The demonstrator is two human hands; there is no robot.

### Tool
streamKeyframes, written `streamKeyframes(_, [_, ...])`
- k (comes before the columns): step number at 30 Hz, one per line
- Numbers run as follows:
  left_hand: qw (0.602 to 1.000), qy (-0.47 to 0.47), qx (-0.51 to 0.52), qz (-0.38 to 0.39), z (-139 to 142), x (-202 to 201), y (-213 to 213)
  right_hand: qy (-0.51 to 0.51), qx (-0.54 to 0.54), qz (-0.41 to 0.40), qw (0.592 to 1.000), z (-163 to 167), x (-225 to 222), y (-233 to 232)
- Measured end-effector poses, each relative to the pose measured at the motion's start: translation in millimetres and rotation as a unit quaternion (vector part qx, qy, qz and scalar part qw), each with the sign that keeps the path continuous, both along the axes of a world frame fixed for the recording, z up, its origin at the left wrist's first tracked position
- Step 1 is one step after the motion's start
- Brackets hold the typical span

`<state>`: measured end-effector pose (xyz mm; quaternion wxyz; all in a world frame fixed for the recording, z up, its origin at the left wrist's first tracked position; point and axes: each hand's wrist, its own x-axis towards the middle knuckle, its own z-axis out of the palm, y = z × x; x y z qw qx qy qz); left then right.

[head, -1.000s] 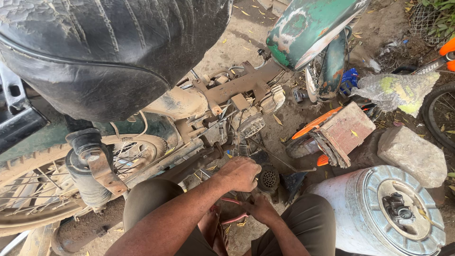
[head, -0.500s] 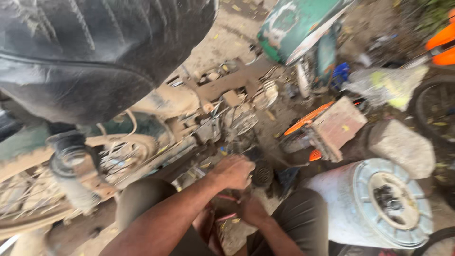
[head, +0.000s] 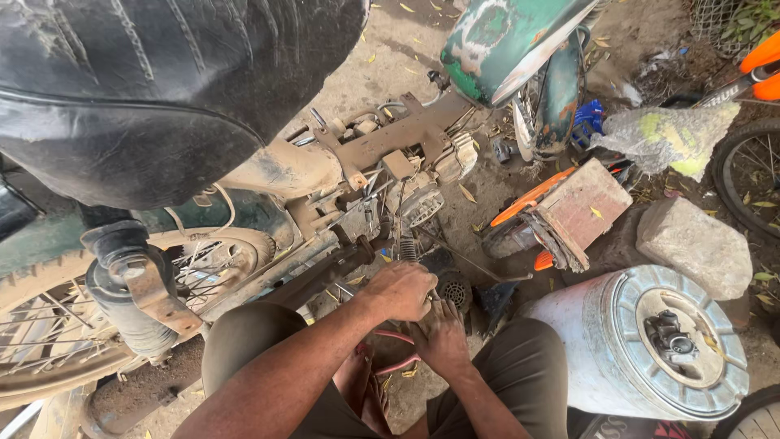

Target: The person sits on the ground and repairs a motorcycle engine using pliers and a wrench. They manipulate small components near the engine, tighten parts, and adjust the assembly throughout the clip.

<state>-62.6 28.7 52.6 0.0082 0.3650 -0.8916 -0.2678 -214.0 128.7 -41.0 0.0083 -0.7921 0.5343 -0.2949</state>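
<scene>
I am crouched beside an old green motorcycle [head: 520, 41] with a dusty engine [head: 406, 195]. My left hand [head: 402, 289] is curled into a fist low under the engine, by a coiled spring [head: 406, 248] and a dark footrest bar [head: 325, 272]. What it grips is hidden. My right hand [head: 440, 333] lies just below it, palm down. Its fingertips are tucked under the left fist, next to a dark round part [head: 455, 291] on the ground. A thin metal rod [head: 487, 268] runs to the right from there.
A black seat [head: 162, 89] fills the upper left, above a spoked rear wheel [head: 122, 301] and shock absorber [head: 130, 284]. To the right stand a white drum [head: 585, 358], a stone block [head: 691, 244], a wooden box [head: 581, 207] and another wheel [head: 751, 175].
My right hand has moved up closer under my left fist. The left hand stays at the same spot below the engine. The view has shifted slightly.
</scene>
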Motion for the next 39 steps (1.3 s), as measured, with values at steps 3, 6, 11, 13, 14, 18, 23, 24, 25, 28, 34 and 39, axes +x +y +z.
streamKeyframes(3, [1.000, 0.012, -0.001, 0.011, 0, 2, 0, -0.011, 0.296, -0.096, 0.950, 7, -1, -6])
streamKeyframes(6, [1.000, -0.001, 0.004, 0.010, 2, 4, -2, 0.013, 0.532, -0.053, 0.845, 8, -2, -6])
streamKeyframes(11, [1.000, 0.000, 0.001, 0.010, 5, 2, -1, -0.081, 0.525, -0.002, 0.847, -15, -5, 2])
streamKeyframes(13, [1.000, 0.019, -0.001, 0.019, 5, 2, 0, -0.006, 0.473, -0.041, 0.880, -27, -8, -4])
streamKeyframes(14, [0.999, 0.028, -0.004, 0.019, 5, 3, 1, -0.051, 0.441, -0.116, 0.889, -31, -11, -8])
streamKeyframes(18, [0.999, 0.040, -0.026, 0.013, 5, 10, 0, -0.504, 0.073, -0.134, 0.850, -36, -30, -23])
streamKeyframes(23, [1.000, 0.000, 0.006, 0.022, 6, 6, -1, -0.617, 0.277, -0.196, 0.710, -33, -52, -22])
streamKeyframes(24, [1.000, 0.000, 0.012, 0.023, 5, 4, -1, -0.631, 0.318, -0.209, 0.676, -34, -52, -20])
streamKeyframes(25, [1.000, -0.004, 0.015, 0.021, 6, 3, -1, -0.543, 0.337, -0.170, 0.750, -36, -50, -18])
streamKeyframes(28, [1.000, -0.019, 0.020, 0.015, 6, 0, -1, -0.248, 0.460, -0.055, 0.851, -44, -29, -12])
streamKeyframes(34, [1.000, -0.021, 0.009, 0.010, 2, 2, -2, -0.131, 0.538, 0.044, 0.832, -29, -13, -5])
streamKeyframes(39, [1.000, -0.025, 0.005, 0.003, 1, 3, -2, -0.155, 0.509, -0.031, 0.846, -9, -16, -10])
